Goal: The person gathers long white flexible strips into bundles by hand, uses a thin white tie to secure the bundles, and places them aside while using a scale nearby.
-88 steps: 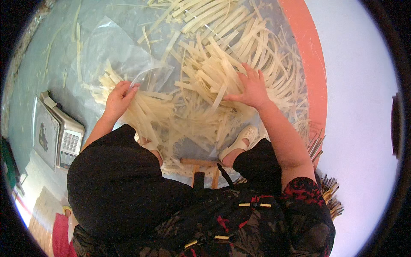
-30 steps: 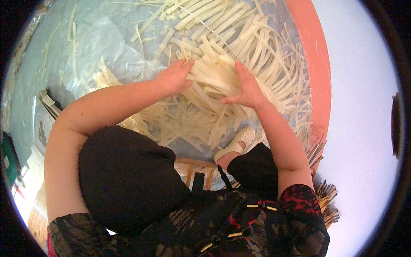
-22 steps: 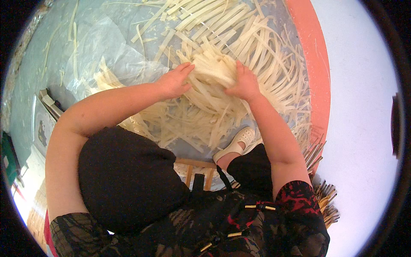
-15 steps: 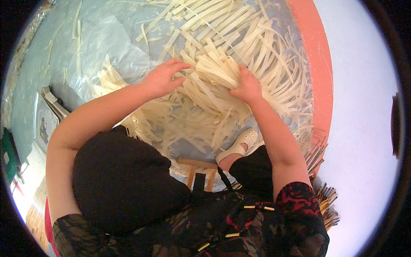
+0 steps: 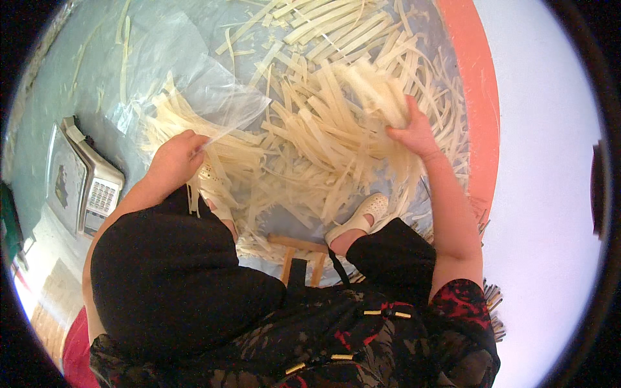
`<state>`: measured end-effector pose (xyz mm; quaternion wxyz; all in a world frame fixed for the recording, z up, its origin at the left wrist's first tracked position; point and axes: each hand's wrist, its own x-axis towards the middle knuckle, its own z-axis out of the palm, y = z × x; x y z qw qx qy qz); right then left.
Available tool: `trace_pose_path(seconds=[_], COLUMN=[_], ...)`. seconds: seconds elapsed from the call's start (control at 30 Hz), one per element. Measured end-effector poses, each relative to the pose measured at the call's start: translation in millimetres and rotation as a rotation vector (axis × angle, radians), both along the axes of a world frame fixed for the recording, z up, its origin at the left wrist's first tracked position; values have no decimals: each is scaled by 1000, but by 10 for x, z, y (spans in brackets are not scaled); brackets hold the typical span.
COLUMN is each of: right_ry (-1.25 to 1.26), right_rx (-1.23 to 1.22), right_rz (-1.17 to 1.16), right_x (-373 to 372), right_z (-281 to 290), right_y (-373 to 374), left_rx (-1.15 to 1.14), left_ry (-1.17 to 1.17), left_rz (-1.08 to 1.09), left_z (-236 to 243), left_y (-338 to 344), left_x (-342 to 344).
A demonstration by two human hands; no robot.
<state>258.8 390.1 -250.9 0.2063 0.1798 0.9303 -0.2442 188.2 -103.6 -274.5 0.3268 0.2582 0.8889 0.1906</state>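
Observation:
My left hand (image 5: 178, 155) is closed on the edge of a clear plastic bag (image 5: 229, 113) at the left of the pile; pale strips lie in or under the bag, which cannot be told apart. In my right hand (image 5: 414, 129) is a bundle of flat, cream-coloured strips (image 5: 372, 90), raised at the right and blurred at its upper end. A large loose heap of similar strips (image 5: 317, 149) spreads over the grey floor between and beyond my hands.
A silver scale (image 5: 100, 194) with a keypad stands left of me. My cream shoes (image 5: 356, 220) flank a low wooden frame (image 5: 297, 242). Bundled thin sticks (image 5: 491, 304) lie at my right, by a red band (image 5: 479, 116) and white wall (image 5: 543, 194). Red cloth (image 5: 81, 343) shows at lower left.
My left hand has left the middle of the heap and come back left and down to the bag. My right hand has moved rightward with the bundle, away from my left.

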Motion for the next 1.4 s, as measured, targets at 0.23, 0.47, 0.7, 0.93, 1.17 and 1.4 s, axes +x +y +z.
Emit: trace_pose_path(seconds=[0.23, 0.47, 0.7, 0.93, 1.17, 1.4], right_ry=[136, -339, -294, -275, -28, -222], right_rx=[-51, -237, -538, -389, -312, -185], right_rz=[-94, 303, 136, 229, -88, 211], right_x=[-191, -214, -408, -260, -790, -596], right_z=[1002, 602, 7, 124, -33, -235], right_y=[-263, -1848, -2792, -3150, -3143, -3481], left_rx=[455, 590, 397, 313, 189, 483], left_ry=[-358, -542, 132, 262, 318, 17], left_rz=[592, 829, 459, 300, 260, 417], left_z=[-227, 149, 492, 566, 583, 504], left_y=[-43, -59, -126, -113, -257, -139], left_x=[-124, -211, -106, -122, -121, -78])
